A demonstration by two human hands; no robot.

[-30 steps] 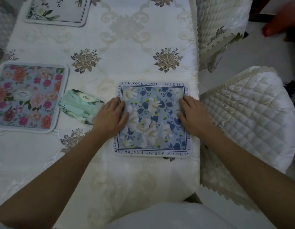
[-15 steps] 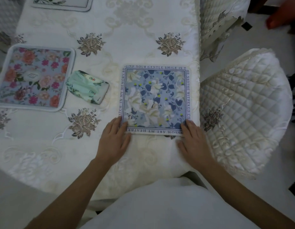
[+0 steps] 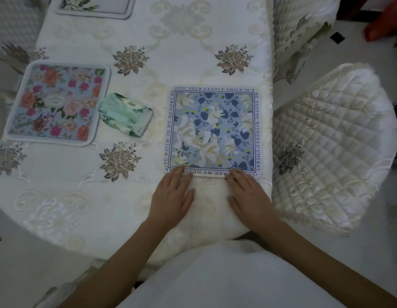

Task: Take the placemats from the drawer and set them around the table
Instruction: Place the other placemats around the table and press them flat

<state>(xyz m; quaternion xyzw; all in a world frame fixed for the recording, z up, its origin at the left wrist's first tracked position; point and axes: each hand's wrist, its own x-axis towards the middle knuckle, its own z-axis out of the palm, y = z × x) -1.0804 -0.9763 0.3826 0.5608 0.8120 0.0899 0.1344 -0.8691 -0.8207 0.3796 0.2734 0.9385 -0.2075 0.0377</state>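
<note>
The square blue-floral placemat, bordered with print reading "YOUR GENTLE SMILE IS" and "IN MY MEMORY", lies flat near the right edge of the bench with its embroidered cream cloth. The left hand and right hand rest flat, each grip open, fingertips touching the mat's near edge. A rounded pink-rose placemat and a green tissue pack lie further left.

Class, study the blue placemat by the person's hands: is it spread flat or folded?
Spread flat: the blue placemat shows its whole square face, lettering on all four edges; no fold is visible.
</note>
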